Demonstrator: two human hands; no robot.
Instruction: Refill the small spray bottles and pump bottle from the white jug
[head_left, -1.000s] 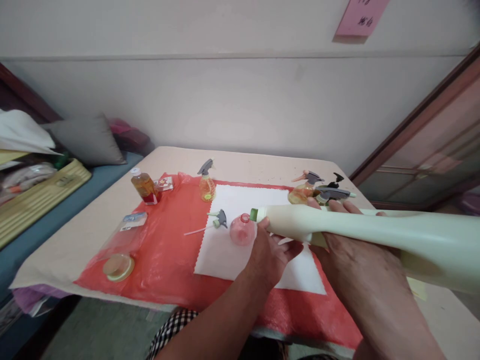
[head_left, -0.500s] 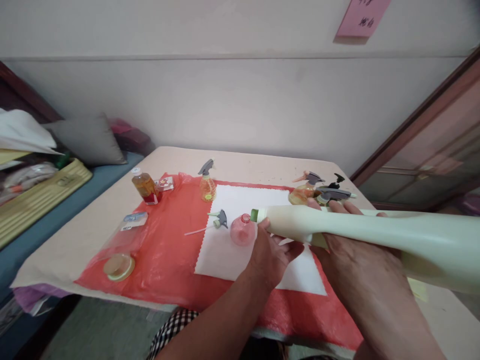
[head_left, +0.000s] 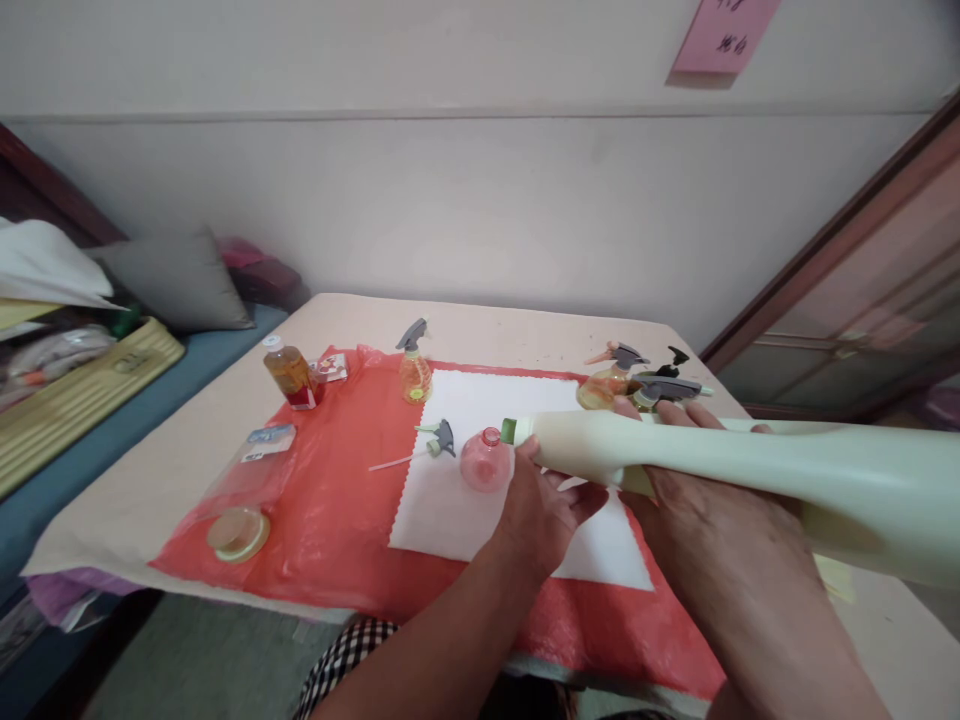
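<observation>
Held almost level, a large pale-green plastic jug (head_left: 870, 470) points its green-rimmed mouth to the left. My right hand (head_left: 720, 500) is closed around the jug's handle, with fingertips showing over the top. My left hand (head_left: 544, 505) supports the jug's neck from below, thumb against its side. Just left of the mouth, a round pink bottle (head_left: 484, 465) without its top stands on the white sheet (head_left: 487, 400). No stream of liquid can be made out between them. A grey spray head (head_left: 444, 438) with a long tube lies left of the pink bottle.
Red plastic (head_left: 330, 500) covers part of the table. Around stand a clear spray bottle (head_left: 415, 375), an amber bottle (head_left: 291, 375), a round lidded container (head_left: 238, 535) and a label card (head_left: 268, 441). Several spray bottles (head_left: 600, 388) sit behind the jug at right.
</observation>
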